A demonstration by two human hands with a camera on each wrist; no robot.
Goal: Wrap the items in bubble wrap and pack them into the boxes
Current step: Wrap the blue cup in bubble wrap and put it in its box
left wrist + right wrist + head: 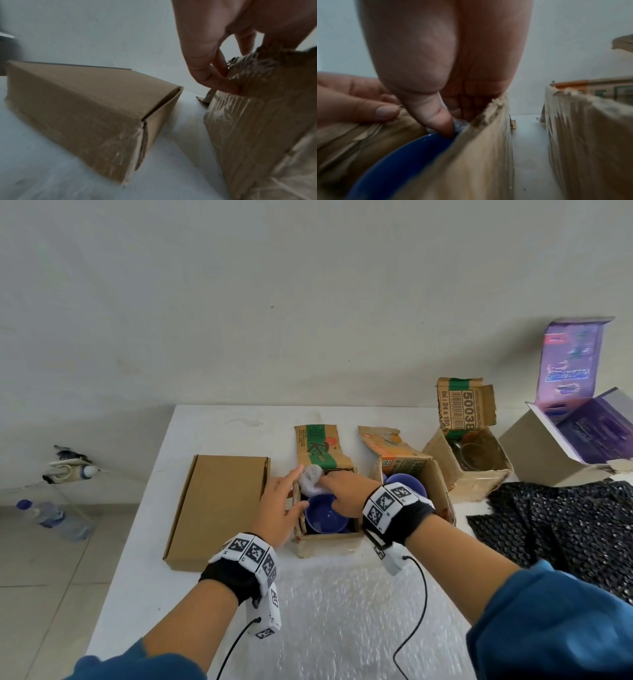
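A small open cardboard box [329, 539] with a green-printed flap stands mid-table. Inside it lie a blue bowl [322, 513] and a white bubble-wrapped bundle [311, 482] at the far end. My left hand [284, 508] pinches the box's left wall [257, 121], thumb inside and fingers outside. My right hand [337, 494] reaches down into the box. Its thumb [436, 115] and hidden fingers hold the bundle [462, 123] just beyond the bowl's rim [402, 162]. A clear bubble wrap sheet [342, 611] lies on the table in front.
A flat closed cardboard box [215, 508] lies left of the open one. To the right stand a box with another blue bowl [407, 487], a box holding glassware [472, 460] and an open purple carton [565, 440]. Black bubble wrap [561, 522] covers the right side.
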